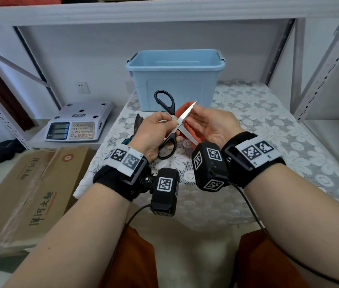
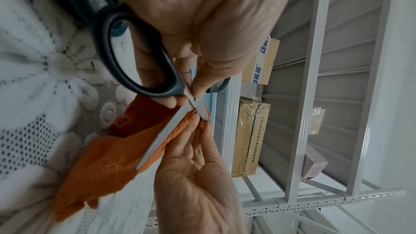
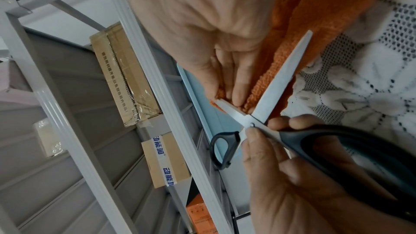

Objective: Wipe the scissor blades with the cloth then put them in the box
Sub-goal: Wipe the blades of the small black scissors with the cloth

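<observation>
Black-handled scissors (image 1: 165, 100) are spread wide and held above the lace-covered table. My left hand (image 1: 164, 123) grips them at the pivot, with fingers through the lower handle loop (image 2: 117, 70). My right hand (image 1: 197, 115) pinches an orange cloth (image 1: 191, 132) around the upper blade (image 3: 227, 106), close to the pivot. The other blade (image 2: 162, 138) points back toward me, bare, over the hanging cloth (image 2: 108, 157). A light-blue open box (image 1: 174, 80) stands just behind the hands; I cannot see what is inside.
A second pair of scissors (image 1: 137, 123) with a teal handle lies on the tablecloth (image 1: 268, 121) behind my left hand. A weighing scale (image 1: 79, 123) sits on the shelf to the left, above a cardboard box (image 1: 29, 194). Metal shelf uprights (image 1: 320, 80) stand at the right.
</observation>
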